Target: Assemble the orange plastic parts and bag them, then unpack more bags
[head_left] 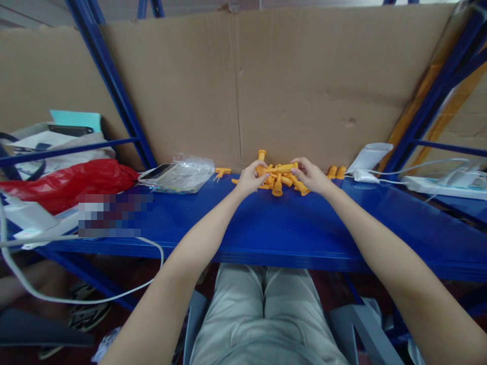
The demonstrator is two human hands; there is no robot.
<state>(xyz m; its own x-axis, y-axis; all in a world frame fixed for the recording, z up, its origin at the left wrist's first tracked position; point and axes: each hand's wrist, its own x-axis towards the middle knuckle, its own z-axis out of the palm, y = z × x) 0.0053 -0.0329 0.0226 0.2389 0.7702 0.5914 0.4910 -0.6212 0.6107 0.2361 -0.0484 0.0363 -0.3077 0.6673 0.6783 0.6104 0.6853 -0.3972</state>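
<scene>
My left hand (pixel 251 177) is closed around a yellow plastic tube-shaped corkscrew part (pixel 262 155), whose flared end points up. Thumb and fingers of my right hand (pixel 309 175) pinch the end of another yellow plastic piece (pixel 287 167), which lies crosswise between my hands. Whether the two pieces touch is hard to make out. Under and between the hands is a loose pile of similar yellow parts (pixel 277 188), some with flared round ends. Left of the pile lies a yellow T-shaped corkscrew (pixel 221 173) with a metal spiral.
On the blue shelf (pixel 266 228), a clear plastic bag (pixel 186 172) lies left and two yellow pieces (pixel 337 172) stand right. Cardboard (pixel 304 81) closes off the back. A red bag (pixel 76 182), white cable (pixel 114 299) and power strip (pixel 445 186) occupy the sides. Another person's shoe (pixel 89 315) shows lower left.
</scene>
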